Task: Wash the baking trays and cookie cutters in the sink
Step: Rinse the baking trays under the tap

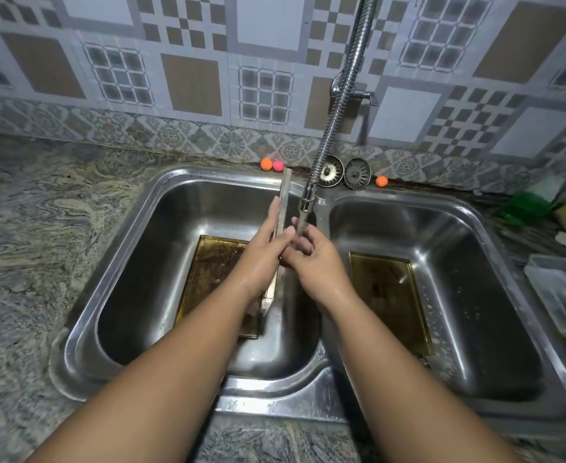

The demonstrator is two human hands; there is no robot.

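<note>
In left sink bowl (131,262), centre frame: upright baking tray (285,195), edge-on to camera, under running spray faucet (306,202). Left hand (264,252) on its 9 o'clock face, grip closed on tray, fingers laid long on the metal, thumb over the edge. Right hand (313,259) on 3 o'clock face, fingers curled against it; can't tell if that grip clamps. Second greasy tray (208,279) flat on same bowl's floor; third tray (388,295) flat in right bowl (475,279). Two strainers (330,170) on tabletop (40,228) at 12 o'clock.
</note>
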